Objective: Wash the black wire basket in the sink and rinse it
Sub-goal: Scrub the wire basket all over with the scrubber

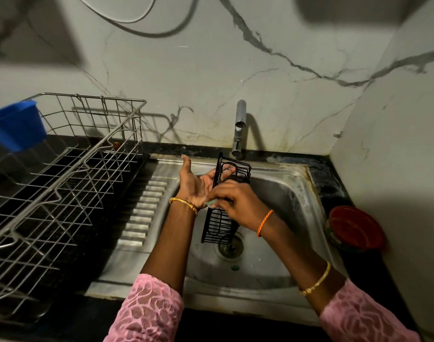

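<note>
Over the one sink, one black wire basket is supported by the flat left hand; one green scrubber is pinched by the right hand.

steel dish rack, blue tub, red container

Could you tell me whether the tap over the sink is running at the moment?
Off, as far as it shows: no stream falls from the tap onto the black wire basket held over the sink.
</note>
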